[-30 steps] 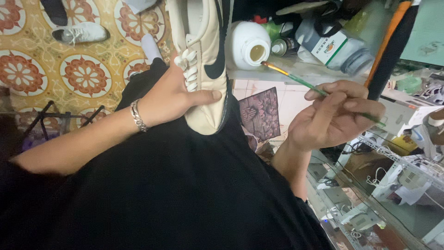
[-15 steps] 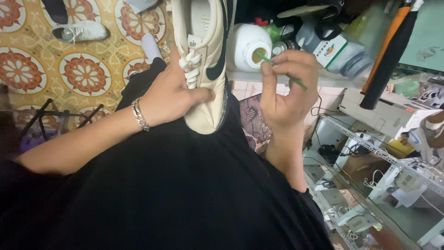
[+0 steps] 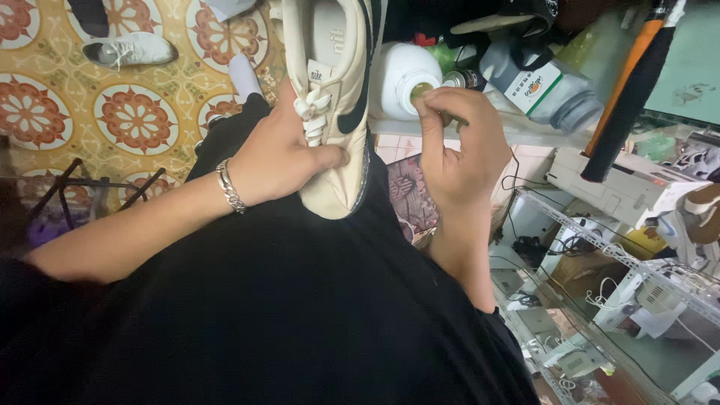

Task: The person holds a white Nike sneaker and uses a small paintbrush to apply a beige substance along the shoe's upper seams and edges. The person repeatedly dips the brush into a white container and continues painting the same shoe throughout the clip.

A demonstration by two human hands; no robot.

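A: What does the cream leather sneaker with the dark side stripe (image 3: pixel 335 97) look like?

B: Pale upper, white laces, held upright at twelve o'clock over the lap. The left hand (image 3: pixel 277 154) wraps its side, thumb pressed near the lower end. The top is cut off by the frame.

A: And the right hand (image 3: pixel 459 135)?

B: At two o'clock, fingers pinched shut on a thin green-handled brush (image 3: pixel 448 118), mostly hidden, its tip in the mouth of the round white plastic bottle (image 3: pixel 401 75). What the bottle holds I cannot tell.

A: Anything beside it?

B: A grey plastic jug with a label (image 3: pixel 551 90).
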